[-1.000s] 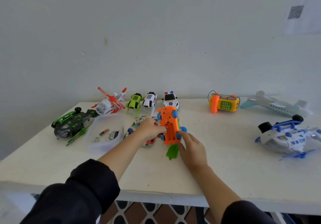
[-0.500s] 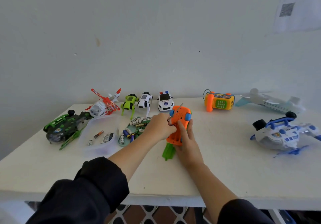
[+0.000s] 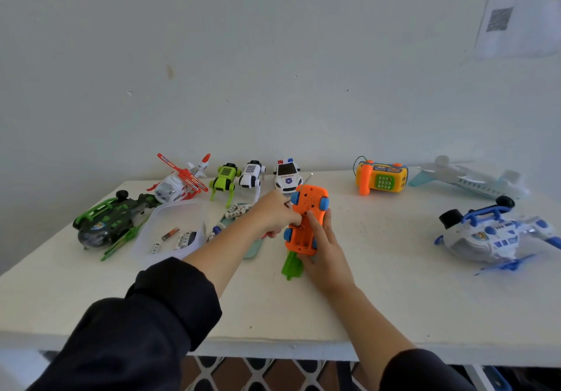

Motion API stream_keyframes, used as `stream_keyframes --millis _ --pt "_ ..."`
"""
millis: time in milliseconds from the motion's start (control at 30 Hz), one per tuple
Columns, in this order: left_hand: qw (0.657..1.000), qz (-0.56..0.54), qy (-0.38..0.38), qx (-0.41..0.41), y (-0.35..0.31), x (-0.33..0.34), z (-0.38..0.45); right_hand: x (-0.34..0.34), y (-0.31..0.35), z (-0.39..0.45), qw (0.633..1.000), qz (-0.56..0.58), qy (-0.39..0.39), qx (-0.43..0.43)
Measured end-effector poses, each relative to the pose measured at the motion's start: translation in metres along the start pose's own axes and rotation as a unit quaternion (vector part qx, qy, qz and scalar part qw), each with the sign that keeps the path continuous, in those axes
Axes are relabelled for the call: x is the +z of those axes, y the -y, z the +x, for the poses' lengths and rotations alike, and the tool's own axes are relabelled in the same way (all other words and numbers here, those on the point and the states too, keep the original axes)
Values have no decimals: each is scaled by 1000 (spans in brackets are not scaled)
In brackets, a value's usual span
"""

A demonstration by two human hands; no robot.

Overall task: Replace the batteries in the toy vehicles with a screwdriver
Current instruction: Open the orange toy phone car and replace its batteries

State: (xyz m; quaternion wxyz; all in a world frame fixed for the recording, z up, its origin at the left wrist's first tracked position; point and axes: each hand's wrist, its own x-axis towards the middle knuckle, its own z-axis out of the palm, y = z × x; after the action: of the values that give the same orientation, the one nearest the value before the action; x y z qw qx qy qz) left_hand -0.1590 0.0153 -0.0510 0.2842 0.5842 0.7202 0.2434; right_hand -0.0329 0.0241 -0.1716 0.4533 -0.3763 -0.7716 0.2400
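Orange plastic fills the middle of our view: the orange toy car (image 3: 306, 219) is turned underside up with its blue wheels showing, tipped up off the white table (image 3: 394, 284). Our right hand (image 3: 326, 257) cradles it from below and the right, fingers curled up along its side. Our left hand (image 3: 273, 216) is closed against the car's left edge, and a thin metal tip pokes out above the knuckles toward the chassis; we take it for the screwdriver (image 3: 287, 204), though most of it is hidden in the fist. A green piece (image 3: 292, 266) lies on the table just under the car. Left of our forearm sit a clear tub (image 3: 170, 233) with a few batteries (image 3: 177, 239) and more loose cells beside it. Along the wall stand a police car (image 3: 287, 175), two small robot dogs, a red-and-white helicopter (image 3: 179, 179), a green helicopter (image 3: 106, 223), a toy phone (image 3: 381, 178), a toy plane (image 3: 467, 179) and a blue-and-white helicopter (image 3: 491, 234), all well apart from our hands.
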Motion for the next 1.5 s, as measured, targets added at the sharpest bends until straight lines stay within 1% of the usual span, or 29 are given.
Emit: stream_keyframes --millis 67,133,167,233,267,333,400,433,500,533,600,700,733,800,833,867,933,1000,1067,1200,1333,1433,1500 --pt "999 12 -2 29 5 6 -5 -1 0 0 1000 8 5 4" --pt "998 -21 -45 48 10 7 -7 -2 0 0 1000 4 9 13" --pt "994 -47 -85 47 14 5 -7 -2 0 0 1000 1 10 18" --pt "977 -88 -190 36 29 -7 -2 -1 0 -1 1000 -7 12 25" --pt "967 -82 -241 30 39 -16 0 -1 0 -1 1000 -11 13 26" --pt "949 1 -316 -7 64 -38 4 -1 1 -1 999 -24 7 24" --pt "927 120 -345 -81 92 -60 3 0 2 -1 999 -35 -5 15" --pt "918 164 -339 -124 105 -69 2 1 2 -2 999 -40 -13 3" --pt "911 212 -300 -189 126 -80 -1 1 2 -3 998 -52 -21 -18" --pt "911 225 -278 -206 133 -82 -2 2 1 -2 998 -60 -23 -25" --pt "913 222 -259 -223 136 -82 -4 3 1 -1 996 -74 -31 -36" --pt "929 160 -264 -205 120 -75 -3 6 -2 0 990 -121 -41 -60" --pt "942 141 -247 -177 111 -70 -2 6 -3 -1 987 -147 -44 -50" --pt "965 160 -170 -119 95 -56 1 8 -2 -2 982 -183 -50 -23" --pt "968 181 -140 -103 92 -49 2 7 -2 -2 978 -200 -51 -20" --pt "966 202 -127 -98 91 -43 1 6 -1 -2 975 -214 -48 -22" --pt "955 241 -143 -95 97 -38 0 4 1 -4 974 -224 -40 -23" --pt "943 260 -178 -108 108 -40 -2 4 2 -4 975 -219 -33 -23" --pt "931 287 -193 -119 115 -44 -2 3 4 -4 976 -216 -20 -25" --pt "905 373 -172 -110 129 -48 0 2 6 -3 975 -222 3 -26" --pt "882 427 -169 -107 147 -48 1 1 8 -4 977 -213 12 -11" --pt "881 433 -165 -97 154 -45 2 1 7 -3 980 -199 19 -1" --pt "891 409 -170 -94 156 -43 4 0 7 -2 982 -185 25 3"
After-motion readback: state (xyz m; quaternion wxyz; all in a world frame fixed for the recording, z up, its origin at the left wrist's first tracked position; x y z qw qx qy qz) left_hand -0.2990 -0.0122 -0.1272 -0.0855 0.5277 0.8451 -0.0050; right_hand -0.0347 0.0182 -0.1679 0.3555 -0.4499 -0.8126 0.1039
